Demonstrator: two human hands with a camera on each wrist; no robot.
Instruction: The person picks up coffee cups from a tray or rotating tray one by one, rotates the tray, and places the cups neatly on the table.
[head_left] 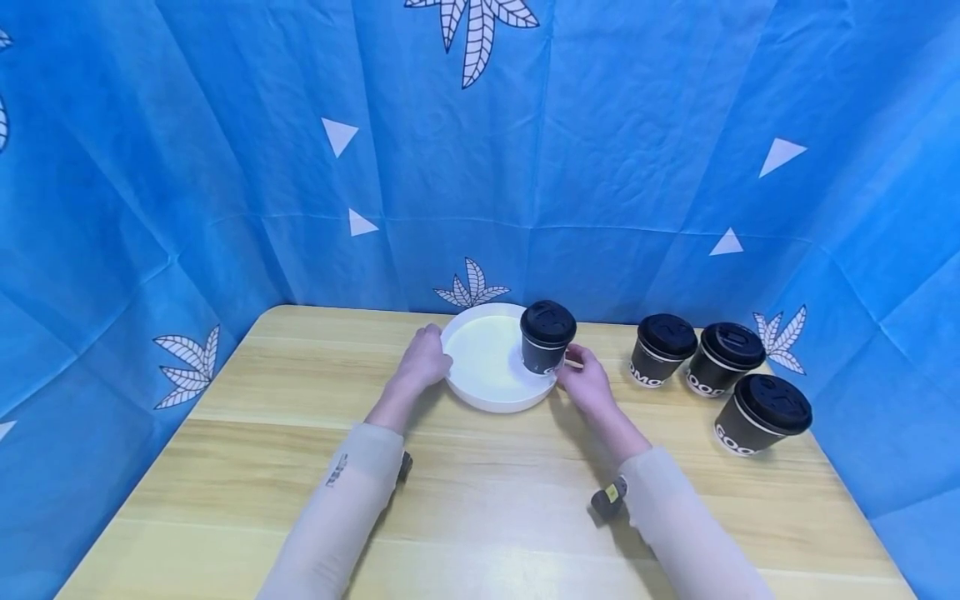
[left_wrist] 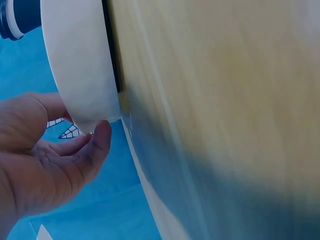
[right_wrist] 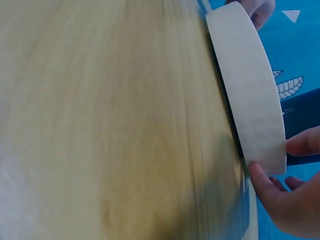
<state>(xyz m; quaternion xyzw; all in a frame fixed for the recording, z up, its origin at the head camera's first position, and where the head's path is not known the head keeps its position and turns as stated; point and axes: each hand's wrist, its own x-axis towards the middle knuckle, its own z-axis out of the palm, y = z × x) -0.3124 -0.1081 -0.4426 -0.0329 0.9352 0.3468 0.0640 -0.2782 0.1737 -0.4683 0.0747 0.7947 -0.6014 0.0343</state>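
A round white tray (head_left: 480, 367) with a low wall is at the far middle of the table. One dark paper coffee cup (head_left: 542, 354) with a black lid stands upright in its right part. At the tray's left side, my left hand (head_left: 426, 358) grips the wall, the thumb passing behind the rim in the left wrist view. On the opposite side my right hand (head_left: 587, 382) pinches the wall close to the cup; the right wrist view has fingers on both faces of the wall (right_wrist: 250, 90). A dark strip runs under the tray; whether it is lifted, I cannot tell.
Right of the tray stand three more lidded cups: one nearest the tray (head_left: 654, 367), one behind at the right (head_left: 708, 373), one nearer me (head_left: 746, 425). The wooden table (head_left: 480, 500) ends at a blue curtain (head_left: 450, 167) at the back and sides.
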